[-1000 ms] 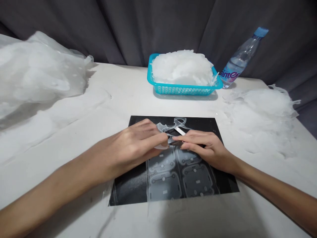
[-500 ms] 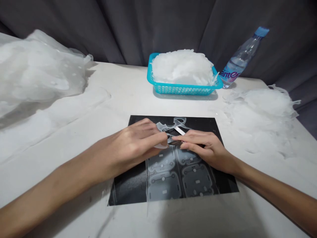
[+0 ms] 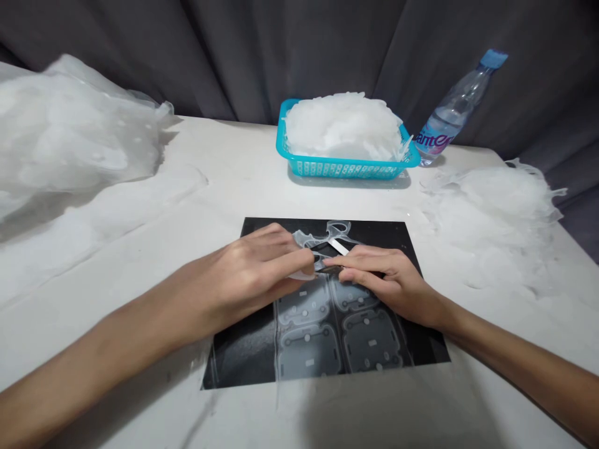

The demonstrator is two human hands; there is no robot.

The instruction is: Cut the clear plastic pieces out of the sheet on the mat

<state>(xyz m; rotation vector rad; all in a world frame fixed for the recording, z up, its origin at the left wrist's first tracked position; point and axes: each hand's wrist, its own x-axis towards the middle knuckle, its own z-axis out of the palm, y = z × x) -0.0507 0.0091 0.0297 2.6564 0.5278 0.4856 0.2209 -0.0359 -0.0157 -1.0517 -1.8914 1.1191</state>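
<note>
My left hand [image 3: 262,262] is closed on a thin translucent plastic piece [image 3: 304,275], whose edge shows below the fingertips. A cut-out translucent frame with curved openings [image 3: 337,229] spreads beyond the fingers. My right hand [image 3: 386,274] grips what look like scissors [image 3: 339,247], with two metal blades spread apart and pointing left toward the plastic. The handles are hidden under the fingers. Both hands are over a black sheet [image 3: 248,355] on the table. Several rounded grey panel shapes [image 3: 309,352] with small slots and dots show on its surface.
A turquoise basket [image 3: 349,168] heaped with white translucent pieces stands at the back, beside a water bottle [image 3: 437,128]. A pile of translucent scraps [image 3: 496,224] lies at right. A large clear bag of white material [image 3: 75,131] is at left. A dark curtain [image 3: 299,43] hangs behind the white table [image 3: 224,168].
Both hands keep nearly the same pose and grip. The whole view has shifted very slightly, with the scene a few pixels further left.
</note>
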